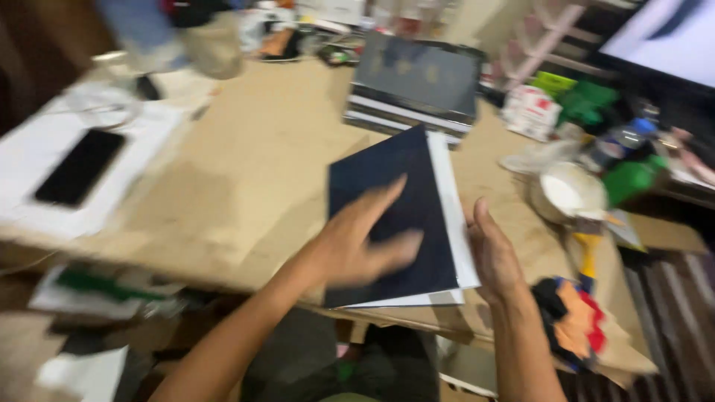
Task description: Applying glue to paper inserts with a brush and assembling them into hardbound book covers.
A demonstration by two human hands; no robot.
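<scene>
A dark navy sheet with white sheets under it [406,179] lies on the brown table [253,171] near its front edge. My left hand [361,242] rests flat on top of the dark sheet, fingers spread. My right hand [491,257] is pressed against the right edge of the white sheets, fingers straight. The picture is blurred by motion.
A stack of dark and white boards [413,85] sits beyond the sheet. A black phone [80,166] lies on white paper at the left. At the right stand a white bowl [570,193], a yellow-handled brush [587,253], coloured rags [573,316] and bottles [618,145].
</scene>
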